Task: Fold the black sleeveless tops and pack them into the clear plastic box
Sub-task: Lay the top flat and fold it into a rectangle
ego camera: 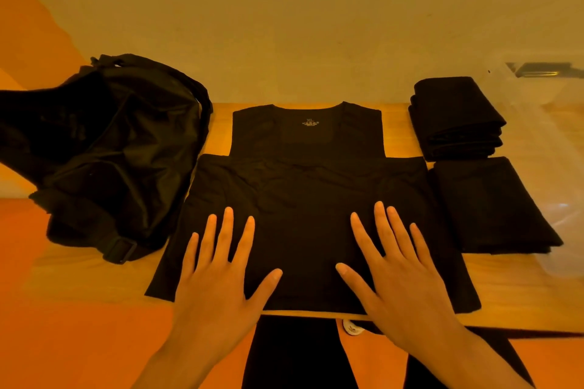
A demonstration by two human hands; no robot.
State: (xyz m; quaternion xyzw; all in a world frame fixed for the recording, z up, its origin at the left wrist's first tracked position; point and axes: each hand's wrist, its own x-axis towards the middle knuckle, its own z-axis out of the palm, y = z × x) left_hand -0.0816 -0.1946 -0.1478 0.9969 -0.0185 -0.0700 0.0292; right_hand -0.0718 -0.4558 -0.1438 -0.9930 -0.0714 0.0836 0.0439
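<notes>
Item: black sleeveless top (303, 199), laid flat at the centre of the wooden table (512, 290), neckline towards the wall (284, 25); pale size print (310, 121) reading XL inside the neck; a straight horizontal edge crosses the chest, wider than the shoulder section above it, possibly the lower half doubled up over the upper, though black on black makes this hard to confirm; nearest edge of the garment just overhangs the table's front edge.

Left hand (218, 281): palm down on the near left part of the top; fingers straight and spread, thumb angled inward; nothing pinched.

Right hand (401, 271): palm down on the near right part of the top; fingers straight and fanned apart, thumb pointing towards the left hand; the thumbs near each other but not touching.

Far folded stack (455, 116): several folded black tops, piled at the right rear of the table.

Near folded stack (493, 205): folded black tops, just in front of the far stack, beside the flat top.

Clear plastic box (562, 123): at the far right edge, beyond both stacks; translucent, contents not discernible.

Black bag (120, 148): slumped at the left of the table, strap buckle (118, 248) facing forward.

Dark trousers (300, 357): visible below the table edge.
</notes>
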